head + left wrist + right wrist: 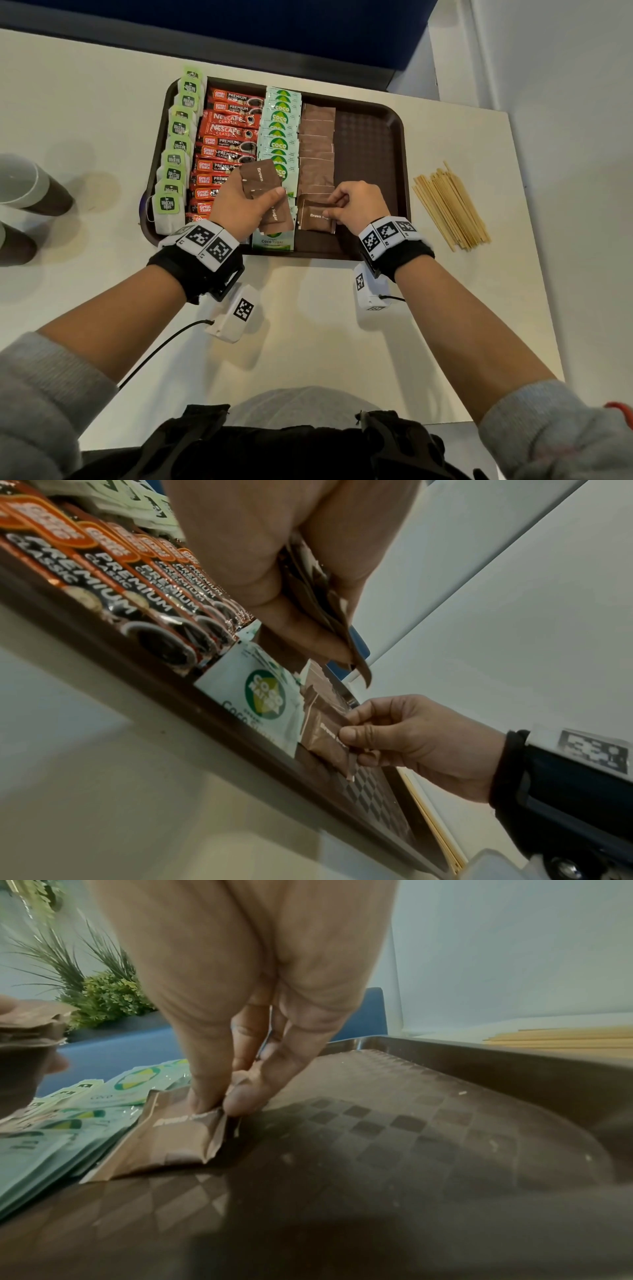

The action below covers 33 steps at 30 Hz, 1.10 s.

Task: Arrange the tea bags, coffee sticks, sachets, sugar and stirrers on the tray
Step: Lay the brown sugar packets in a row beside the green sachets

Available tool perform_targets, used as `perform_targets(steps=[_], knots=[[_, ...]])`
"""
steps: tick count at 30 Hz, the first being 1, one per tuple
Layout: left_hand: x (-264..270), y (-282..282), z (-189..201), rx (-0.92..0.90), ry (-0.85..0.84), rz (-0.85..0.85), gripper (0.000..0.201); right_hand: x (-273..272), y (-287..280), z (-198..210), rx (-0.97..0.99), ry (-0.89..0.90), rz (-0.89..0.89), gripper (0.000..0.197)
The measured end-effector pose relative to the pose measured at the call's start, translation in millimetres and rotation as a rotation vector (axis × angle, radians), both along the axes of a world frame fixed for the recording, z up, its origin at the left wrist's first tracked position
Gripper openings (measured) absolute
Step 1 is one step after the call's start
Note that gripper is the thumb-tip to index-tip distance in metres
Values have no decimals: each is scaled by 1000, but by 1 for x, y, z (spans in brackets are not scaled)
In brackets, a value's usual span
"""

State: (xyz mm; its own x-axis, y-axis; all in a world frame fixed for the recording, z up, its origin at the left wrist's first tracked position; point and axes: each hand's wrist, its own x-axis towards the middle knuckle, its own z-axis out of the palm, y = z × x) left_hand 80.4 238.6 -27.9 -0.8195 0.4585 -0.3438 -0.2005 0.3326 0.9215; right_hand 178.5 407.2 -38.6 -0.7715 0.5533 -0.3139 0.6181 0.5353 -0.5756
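A brown tray (371, 144) holds columns of green tea bags (178, 147), red coffee sticks (226, 144), pale green coco sugar sachets (279, 130) and brown sugar sachets (317, 147). My left hand (239, 202) grips a small stack of brown sugar sachets (262, 178) above the tray's near middle. My right hand (356, 204) pinches one brown sugar sachet (315, 217) lying at the near end of the brown column; thumb and fingertips (236, 1102) squeeze its right edge (192, 1134). The left wrist view shows the same pinch (346, 734). Wooden stirrers (450, 207) lie on the table right of the tray.
Two brown paper cups (30, 185) stand at the table's left edge. The tray's right third (373, 171) is bare checkered surface. A blue panel (239, 31) runs behind the table, and a white wall (565, 85) is on the right. Plants (103, 996) show beyond.
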Motion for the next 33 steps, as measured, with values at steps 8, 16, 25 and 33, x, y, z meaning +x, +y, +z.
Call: perform_targets(steps=[8, 16, 25, 33], knots=[[2, 2, 1, 21, -23, -11, 35, 1, -1, -1, -29, 17, -36, 19], [1, 2, 3, 56, -93, -20, 35, 3, 2, 3, 16, 26, -21, 22], [8, 4, 7, 115, -145, -26, 57, -6, -15, 33, -169, 109, 63, 33], [11, 2, 6, 134, -96, -41, 60, -10, -14, 36, -428, 113, 121, 21]])
